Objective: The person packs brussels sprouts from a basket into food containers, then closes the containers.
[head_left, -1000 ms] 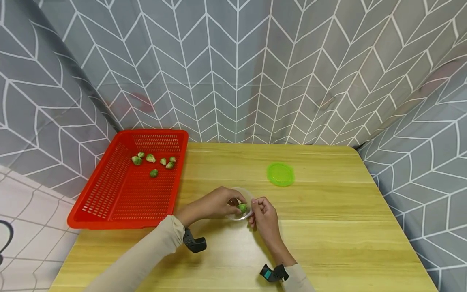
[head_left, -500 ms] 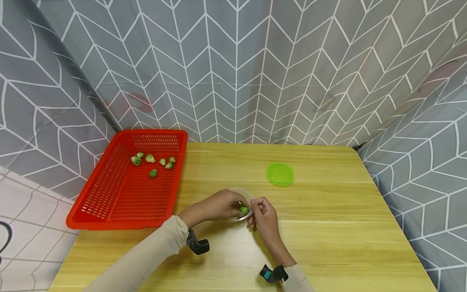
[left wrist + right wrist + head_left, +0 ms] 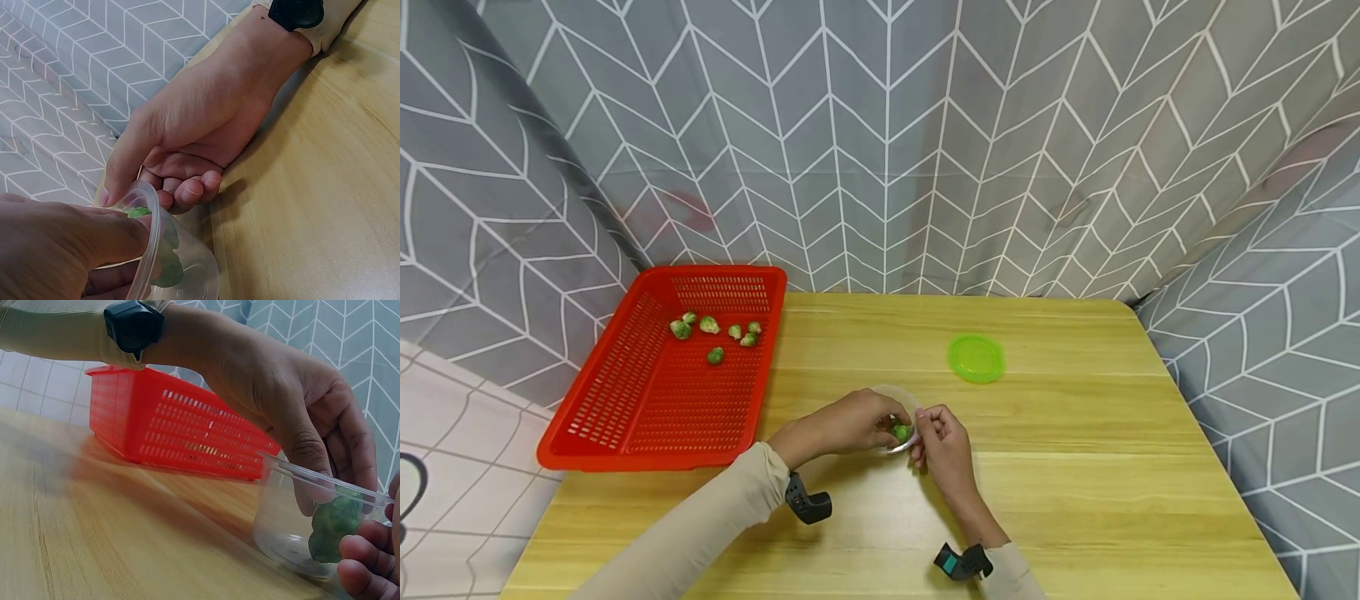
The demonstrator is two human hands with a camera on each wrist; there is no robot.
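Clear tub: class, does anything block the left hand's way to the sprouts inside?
Nothing visible does: the left hand reaches into the open tub, fingers at the sprouts; the green lid lies apart on the table.

In front of you, a grey curtain (image 3: 887,150) patterned with white chevron lines hangs behind your bench (image 3: 1075,433). Matching grey fabric (image 3: 1285,333) flanks you on both sides. Your bench top is yellowish wood with visible grain and a rounded far-right corner; soft light pales its near middle. Low on your left, a white surface (image 3: 460,450) carries thin grey grid lines.
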